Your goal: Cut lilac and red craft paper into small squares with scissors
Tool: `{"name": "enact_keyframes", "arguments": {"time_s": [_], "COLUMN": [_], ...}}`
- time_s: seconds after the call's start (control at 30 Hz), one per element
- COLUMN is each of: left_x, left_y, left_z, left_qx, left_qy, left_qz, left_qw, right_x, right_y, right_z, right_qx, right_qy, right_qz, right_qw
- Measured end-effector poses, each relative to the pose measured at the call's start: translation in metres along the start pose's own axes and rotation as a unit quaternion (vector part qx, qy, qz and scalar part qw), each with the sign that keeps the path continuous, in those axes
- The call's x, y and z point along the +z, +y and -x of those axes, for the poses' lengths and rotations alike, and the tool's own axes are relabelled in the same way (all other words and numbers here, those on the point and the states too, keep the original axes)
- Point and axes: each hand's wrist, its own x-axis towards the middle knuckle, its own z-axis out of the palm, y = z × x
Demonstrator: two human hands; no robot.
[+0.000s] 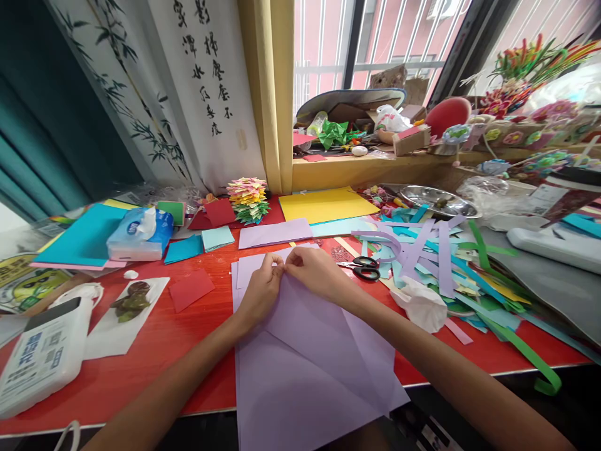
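Large sheets of purple paper (300, 369) lie in front of me and hang over the table's front edge. My left hand (263, 285) and my right hand (312, 269) meet at the far end of the top sheet. Both pinch its upper edge between thumb and fingers, the fingertips nearly touching. The sheet slants across the ones beneath it. Beyond my hands lies a smaller purple paper piece (275, 233). Black-handled scissors (366, 268) rest just right of my right hand, their blades pointing left.
Cut paper strips (446, 257) pile up on the right, with a crumpled tissue (419, 305) beside them. A tissue pack (141, 233), blue paper (84, 232) and a white box (47, 357) sit on the left. Yellow paper (328, 205) and a folded-paper stack (248, 199) stand at the back.
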Motion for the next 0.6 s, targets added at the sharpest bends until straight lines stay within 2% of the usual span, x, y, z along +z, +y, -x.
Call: {"name": "enact_keyframes", "arguments": {"time_s": [0.1, 0.33, 0.47, 0.6], "left_x": [-0.003, -0.005, -0.011, -0.021], "left_y": [-0.001, 0.004, 0.005, 0.001], "left_z": [0.000, 0.002, -0.002, -0.010], "left_qx": [0.007, 0.023, 0.020, 0.009], "left_qy": [0.036, 0.044, 0.061, 0.082], "left_qz": [-0.012, -0.046, -0.056, -0.038], "left_qw": [0.999, 0.998, 0.996, 0.996], "right_x": [0.003, -0.002, -0.005, -0.014], "right_y": [-0.004, -0.001, 0.011, 0.031], "right_z": [-0.007, 0.000, 0.010, 0.034], "right_qx": [0.001, -0.005, 0.020, 0.071], "right_qy": [0.007, 0.002, 0.008, 0.004], "right_qz": [-0.023, -0.056, -0.095, -0.120], "right_qw": [1.000, 0.998, 0.995, 0.990]}}
